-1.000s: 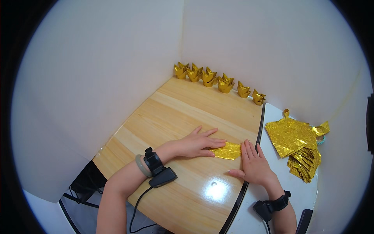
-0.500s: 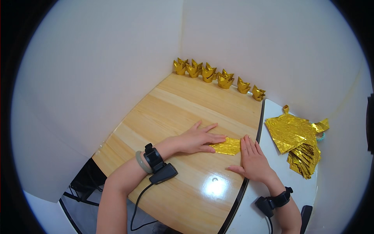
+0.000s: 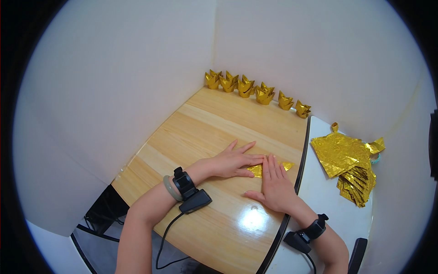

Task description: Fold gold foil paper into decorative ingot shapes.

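Observation:
A folded piece of gold foil paper (image 3: 257, 171) lies flat on the wooden tabletop, partly hidden beneath my hands. My left hand (image 3: 232, 160) rests with its fingers spread, the fingertips on the paper's left end. Across its middle lies my right hand (image 3: 276, 188), flat and open, fingers stretched away from me and thumb out to the side. A pointed tip of the foil shows past the right fingers. The two hands nearly touch at the fingertips.
Several folded gold foil crown shapes (image 3: 264, 93) stand in a row along the back wall. Right of the black table edge, a white surface (image 3: 305, 182) holds a stack of gold foil sheets (image 3: 335, 155). Both wrists wear black strapped devices with cables (image 3: 196, 201).
My right hand has slid left across the foil, from its right end onto its middle. More of the paper is now covered. The left hand has stayed nearly still.

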Tool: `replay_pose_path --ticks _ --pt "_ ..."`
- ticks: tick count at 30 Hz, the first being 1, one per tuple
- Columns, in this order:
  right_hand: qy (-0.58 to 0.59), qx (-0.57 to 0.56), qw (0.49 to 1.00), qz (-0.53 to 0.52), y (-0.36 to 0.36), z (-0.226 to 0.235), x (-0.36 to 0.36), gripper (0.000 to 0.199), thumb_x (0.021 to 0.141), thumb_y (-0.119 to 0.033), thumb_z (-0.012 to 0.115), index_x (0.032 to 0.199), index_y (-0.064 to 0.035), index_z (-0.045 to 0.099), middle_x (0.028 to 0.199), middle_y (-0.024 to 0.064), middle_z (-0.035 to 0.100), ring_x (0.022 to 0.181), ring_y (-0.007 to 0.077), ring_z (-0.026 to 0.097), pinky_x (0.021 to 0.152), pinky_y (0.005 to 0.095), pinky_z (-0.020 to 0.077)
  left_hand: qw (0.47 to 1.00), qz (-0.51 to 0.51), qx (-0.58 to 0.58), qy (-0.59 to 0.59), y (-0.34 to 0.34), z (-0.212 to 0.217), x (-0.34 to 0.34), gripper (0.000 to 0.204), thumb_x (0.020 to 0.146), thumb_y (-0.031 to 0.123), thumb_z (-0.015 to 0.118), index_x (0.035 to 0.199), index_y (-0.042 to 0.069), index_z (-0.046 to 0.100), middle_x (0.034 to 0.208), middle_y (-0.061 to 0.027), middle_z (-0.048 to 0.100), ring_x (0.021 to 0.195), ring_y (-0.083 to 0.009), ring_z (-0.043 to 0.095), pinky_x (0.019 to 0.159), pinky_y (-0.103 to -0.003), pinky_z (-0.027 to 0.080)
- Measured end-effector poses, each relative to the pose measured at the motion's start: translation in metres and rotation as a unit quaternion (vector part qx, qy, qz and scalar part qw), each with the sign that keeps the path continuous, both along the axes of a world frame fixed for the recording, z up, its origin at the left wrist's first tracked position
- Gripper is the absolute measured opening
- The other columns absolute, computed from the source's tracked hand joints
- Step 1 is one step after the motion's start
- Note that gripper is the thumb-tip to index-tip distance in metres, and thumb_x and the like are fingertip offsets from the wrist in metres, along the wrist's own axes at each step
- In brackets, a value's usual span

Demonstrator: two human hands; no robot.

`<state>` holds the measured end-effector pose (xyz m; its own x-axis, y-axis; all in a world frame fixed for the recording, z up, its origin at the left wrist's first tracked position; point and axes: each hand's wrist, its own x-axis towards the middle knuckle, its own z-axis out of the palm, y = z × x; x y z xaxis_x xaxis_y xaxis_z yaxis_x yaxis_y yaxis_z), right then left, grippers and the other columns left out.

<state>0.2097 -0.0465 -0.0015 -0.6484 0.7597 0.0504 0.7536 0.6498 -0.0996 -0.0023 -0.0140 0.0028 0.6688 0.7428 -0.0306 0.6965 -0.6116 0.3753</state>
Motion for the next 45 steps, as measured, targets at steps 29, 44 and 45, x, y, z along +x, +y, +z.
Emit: replay_pose_path --ticks 29,44,45 --pt "-0.054 0.016 0.998 -0.024 0.009 -0.006 0.028 0.106 0.081 -0.070 0.046 0.140 0.0137 0.018 0.147 0.0336 0.018 0.140 0.0424 0.014 0.114 0.0477 0.0124 0.997 -0.047 0.058 0.008 -0.032 -0.001 0.036 0.092 0.090 0.059 0.042 0.141 -0.012 0.013 0.148 -0.0306 0.016 0.140 -0.0381 0.016 0.114 -0.042 0.016" --pt "0.130 0.025 0.989 0.073 0.018 0.024 0.051 0.049 0.077 -0.030 0.071 0.115 -0.0040 0.056 0.122 0.0147 0.052 0.116 0.0293 0.048 0.095 0.0382 0.0416 0.986 0.011 0.167 0.028 -0.039 0.008 0.018 0.052 0.088 0.042 0.056 0.125 0.005 0.052 0.132 -0.0127 0.047 0.128 -0.0280 0.038 0.106 -0.050 0.028" --pt "0.138 0.009 0.986 0.091 0.019 0.022 0.049 0.038 0.074 -0.024 0.073 0.105 -0.0068 0.061 0.112 0.0104 0.059 0.106 0.0269 0.054 0.088 0.0355 0.0472 0.989 0.006 0.146 -0.033 -0.037 0.007 0.019 0.043 0.086 0.037 0.060 0.114 0.005 0.057 0.121 -0.0110 0.051 0.118 -0.0274 0.044 0.099 -0.045 0.036"
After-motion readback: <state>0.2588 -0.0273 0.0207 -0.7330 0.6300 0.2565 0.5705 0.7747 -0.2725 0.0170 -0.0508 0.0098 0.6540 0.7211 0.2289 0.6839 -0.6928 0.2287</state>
